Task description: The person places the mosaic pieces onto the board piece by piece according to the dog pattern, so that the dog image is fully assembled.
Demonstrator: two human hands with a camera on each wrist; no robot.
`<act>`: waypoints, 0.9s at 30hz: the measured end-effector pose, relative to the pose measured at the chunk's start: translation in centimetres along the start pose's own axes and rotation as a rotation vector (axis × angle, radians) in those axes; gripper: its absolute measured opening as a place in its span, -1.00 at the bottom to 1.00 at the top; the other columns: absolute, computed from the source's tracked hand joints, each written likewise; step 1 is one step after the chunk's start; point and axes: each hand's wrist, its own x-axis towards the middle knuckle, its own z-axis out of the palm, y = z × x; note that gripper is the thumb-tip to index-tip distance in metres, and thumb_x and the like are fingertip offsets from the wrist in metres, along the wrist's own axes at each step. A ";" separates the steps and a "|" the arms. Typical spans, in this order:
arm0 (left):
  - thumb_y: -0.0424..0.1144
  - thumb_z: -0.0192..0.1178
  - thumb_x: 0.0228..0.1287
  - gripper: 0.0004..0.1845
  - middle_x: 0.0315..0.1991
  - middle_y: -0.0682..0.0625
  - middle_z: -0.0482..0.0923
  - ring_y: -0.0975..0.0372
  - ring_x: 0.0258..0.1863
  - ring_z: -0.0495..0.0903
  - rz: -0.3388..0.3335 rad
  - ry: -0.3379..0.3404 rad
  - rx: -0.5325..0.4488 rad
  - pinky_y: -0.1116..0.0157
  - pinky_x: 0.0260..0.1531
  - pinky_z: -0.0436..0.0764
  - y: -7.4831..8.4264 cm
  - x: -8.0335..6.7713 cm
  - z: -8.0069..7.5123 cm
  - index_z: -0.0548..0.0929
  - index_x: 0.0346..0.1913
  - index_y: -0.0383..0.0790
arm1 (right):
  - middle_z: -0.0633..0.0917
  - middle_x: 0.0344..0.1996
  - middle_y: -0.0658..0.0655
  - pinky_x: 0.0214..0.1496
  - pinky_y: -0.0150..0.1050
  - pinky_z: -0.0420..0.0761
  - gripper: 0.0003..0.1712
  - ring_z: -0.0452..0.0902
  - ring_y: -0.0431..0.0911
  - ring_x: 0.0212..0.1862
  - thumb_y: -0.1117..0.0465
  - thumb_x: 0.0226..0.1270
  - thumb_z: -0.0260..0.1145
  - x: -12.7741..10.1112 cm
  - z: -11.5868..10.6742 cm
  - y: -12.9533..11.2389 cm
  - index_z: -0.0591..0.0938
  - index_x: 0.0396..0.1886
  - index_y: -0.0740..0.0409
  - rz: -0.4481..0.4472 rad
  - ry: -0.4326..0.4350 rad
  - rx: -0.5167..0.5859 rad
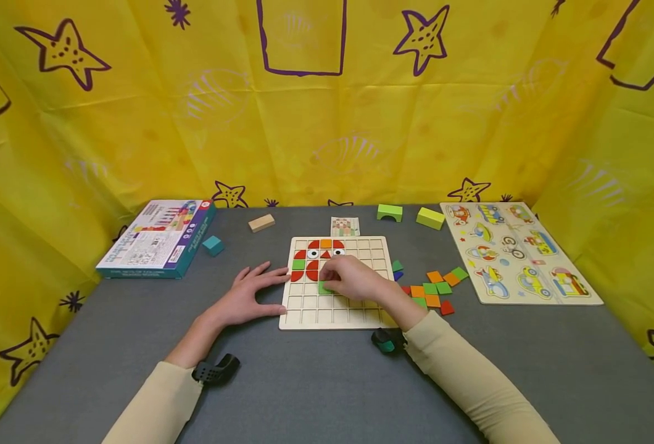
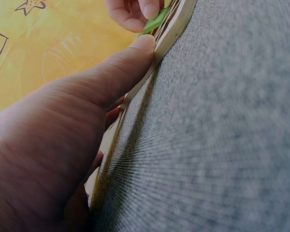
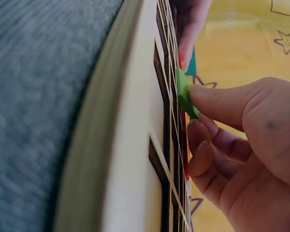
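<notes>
A wooden grid board [image 1: 333, 324] lies flat on the grey table. Red, orange, green and eye-patterned tiles fill several cells at its upper left. Over the middle of the grid, my right hand [image 1: 355, 279] pinches a green square tile [image 3: 182, 92] between thumb and fingers. The tile looks tilted against the grid in the right wrist view. At the board's left side rests my left hand [image 1: 246, 298], fingers spread and thumb touching the rim. My right hand hides part of the grid and some of the laid tiles.
Loose orange, green, red and blue tiles [image 1: 432, 301] lie right of the board. A picture card [image 1: 345, 226] sits behind it, near green blocks [image 1: 430, 218] and a wooden block [image 1: 261, 222]. A teal block [image 1: 213, 246] and box [image 1: 155, 240] stand left; a picture puzzle [image 1: 518, 253] lies right.
</notes>
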 end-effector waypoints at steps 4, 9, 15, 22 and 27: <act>0.11 0.42 0.23 -0.25 0.50 -0.02 0.29 -0.17 0.54 -0.05 0.000 -0.005 -0.002 -0.32 0.36 -0.28 -0.1 -0.1 0.0 0.50 0.43 -0.09 | 0.66 -0.30 -0.02 -0.09 -0.26 0.56 -0.91 0.50 -0.15 -0.24 0.31 0.37 0.40 -0.2 0.0 0.0 0.74 -0.17 0.17 -0.004 -0.007 0.004; 0.11 0.42 0.23 -0.25 0.50 -0.01 0.29 -0.17 0.54 -0.06 0.002 -0.004 -0.009 -0.32 0.36 -0.29 0.0 -0.1 0.0 0.49 0.44 -0.08 | 0.67 -0.28 -0.04 -0.07 -0.26 0.56 -0.86 0.52 -0.16 -0.23 0.29 0.35 0.42 -0.8 -0.4 0.6 0.73 -0.12 0.17 0.009 -0.001 0.046; 0.13 0.42 0.22 -0.24 0.50 -0.01 0.29 -0.17 0.54 -0.06 -0.002 -0.003 -0.006 -0.30 0.37 -0.29 0.1 -0.1 0.1 0.49 0.44 -0.07 | 0.65 -0.27 -0.03 -0.09 -0.21 0.56 -0.84 0.51 -0.13 -0.24 0.29 0.35 0.41 -2.9 -1.7 2.4 0.71 -0.10 0.17 0.022 0.020 0.069; 0.10 0.42 0.22 -0.24 0.50 -0.01 0.28 -0.17 0.54 -0.06 -0.003 -0.001 -0.001 -0.30 0.37 -0.30 0.1 -0.1 0.0 0.49 0.44 -0.09 | 0.62 -0.30 -0.02 -0.19 -0.17 0.55 -0.77 0.50 -0.10 -0.26 0.29 0.33 0.43 -6.5 -4.0 4.6 0.69 -0.05 0.20 0.086 0.067 0.101; 0.10 0.43 0.22 -0.24 0.51 -0.01 0.28 -0.17 0.55 -0.07 -0.005 -0.006 -0.006 -0.29 0.38 -0.30 0.2 -0.1 0.0 0.49 0.44 -0.09 | 0.63 -0.30 -0.04 -0.19 -0.15 0.56 -0.76 0.52 -0.11 -0.26 0.28 0.33 0.44 -8.9 -5.2 6.1 0.69 -0.04 0.20 0.113 0.100 0.076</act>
